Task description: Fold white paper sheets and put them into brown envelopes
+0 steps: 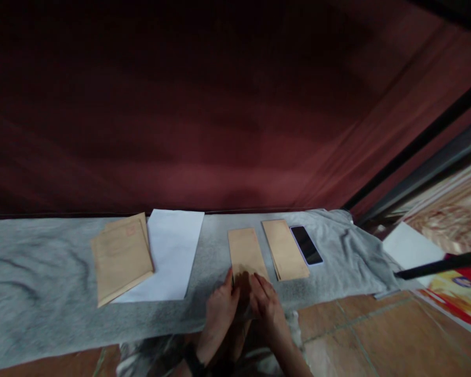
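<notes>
A brown paper envelope (247,248) lies lengthwise in front of me on the grey cloth. At its near end, my left hand (222,302) grips the left edge, the index finger stretched along it. My right hand (266,305) has its fingers bent and pinched on the near right part of the same envelope. Shadow between the hands darkens that end, so the fold or flap there is hard to see. To the right rests a small stack of similar brown envelopes (286,248), beside a phone (306,245) with a dark screen.
On the left, a pile of wider brown envelopes (121,256) overlaps white paper sheets (176,251). The grey cloth (43,293) covers a long narrow surface against a dark red curtain (220,131). Black bars (435,264) and a colourful printed package (459,293) stand at the right, above tiled floor (377,335).
</notes>
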`<state>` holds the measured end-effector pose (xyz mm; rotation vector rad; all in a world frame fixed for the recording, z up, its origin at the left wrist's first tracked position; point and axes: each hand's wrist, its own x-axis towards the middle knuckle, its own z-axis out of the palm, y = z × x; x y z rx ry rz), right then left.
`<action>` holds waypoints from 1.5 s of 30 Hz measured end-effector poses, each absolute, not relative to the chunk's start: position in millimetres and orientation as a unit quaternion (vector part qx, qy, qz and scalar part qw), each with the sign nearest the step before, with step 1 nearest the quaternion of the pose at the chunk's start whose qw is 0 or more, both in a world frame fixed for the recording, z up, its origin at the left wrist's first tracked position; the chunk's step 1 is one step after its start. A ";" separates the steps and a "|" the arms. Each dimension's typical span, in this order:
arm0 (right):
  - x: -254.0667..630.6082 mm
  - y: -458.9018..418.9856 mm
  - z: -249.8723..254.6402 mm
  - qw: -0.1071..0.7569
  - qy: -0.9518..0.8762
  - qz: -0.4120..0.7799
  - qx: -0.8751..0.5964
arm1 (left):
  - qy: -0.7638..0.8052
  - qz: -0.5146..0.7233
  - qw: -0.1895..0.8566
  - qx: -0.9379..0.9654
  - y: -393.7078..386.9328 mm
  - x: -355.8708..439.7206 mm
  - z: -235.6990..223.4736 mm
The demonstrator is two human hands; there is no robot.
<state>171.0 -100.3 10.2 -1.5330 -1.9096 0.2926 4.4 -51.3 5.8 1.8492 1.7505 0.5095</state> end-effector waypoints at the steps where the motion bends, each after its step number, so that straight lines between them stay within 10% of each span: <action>1: 170.6 -100.3 5.5 0.300 -0.755 0.066 -0.579 | 0.648 0.194 0.234 0.698 -51.4 3.6 4.0; 21: 161.5 -104.1 -16.2 0.180 -0.761 -0.042 -0.622 | 0.564 0.186 0.022 0.805 73.7 33.7 -20.0; 45: 184.1 -97.8 -29.4 0.263 -0.757 0.010 -0.599 | 0.379 0.145 0.032 0.913 -45.4 -1.8 -0.6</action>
